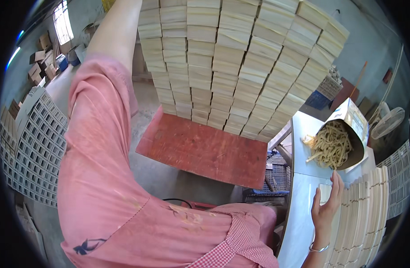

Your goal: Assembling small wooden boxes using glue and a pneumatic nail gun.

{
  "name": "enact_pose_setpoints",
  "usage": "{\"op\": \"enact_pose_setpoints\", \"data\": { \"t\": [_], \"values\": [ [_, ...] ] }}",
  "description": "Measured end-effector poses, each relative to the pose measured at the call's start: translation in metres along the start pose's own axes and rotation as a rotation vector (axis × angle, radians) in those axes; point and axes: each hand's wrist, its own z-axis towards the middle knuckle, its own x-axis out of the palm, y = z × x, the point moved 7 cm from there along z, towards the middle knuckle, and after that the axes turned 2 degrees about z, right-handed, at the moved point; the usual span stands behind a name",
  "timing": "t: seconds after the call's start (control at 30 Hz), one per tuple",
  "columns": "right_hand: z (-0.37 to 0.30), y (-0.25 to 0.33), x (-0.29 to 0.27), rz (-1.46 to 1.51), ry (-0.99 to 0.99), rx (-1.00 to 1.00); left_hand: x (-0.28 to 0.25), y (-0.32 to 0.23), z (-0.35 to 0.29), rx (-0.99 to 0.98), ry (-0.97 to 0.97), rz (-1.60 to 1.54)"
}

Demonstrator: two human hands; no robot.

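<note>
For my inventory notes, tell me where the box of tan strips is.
At the head view's right, the box sits on the pale table, just beyond the right hand.

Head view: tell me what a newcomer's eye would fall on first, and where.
Most likely the tall stack of pale layered blocks filling the upper middle, standing on a red board. Next, the broad pink sleeve at left, then the tipped carton at right, pale yellow strips spilling from its mouth, the right hand just below it in the picture.
</note>
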Motion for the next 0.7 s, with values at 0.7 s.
{"op": "enact_pose_setpoints", "data": {
  "t": [0.7],
  "values": [
    [-0.042, -0.044, 0.024, 0.105, 0.075, 0.375, -0.121, -0.176, 0.034, 0.491, -0.628, 1.034]
  ]
}}
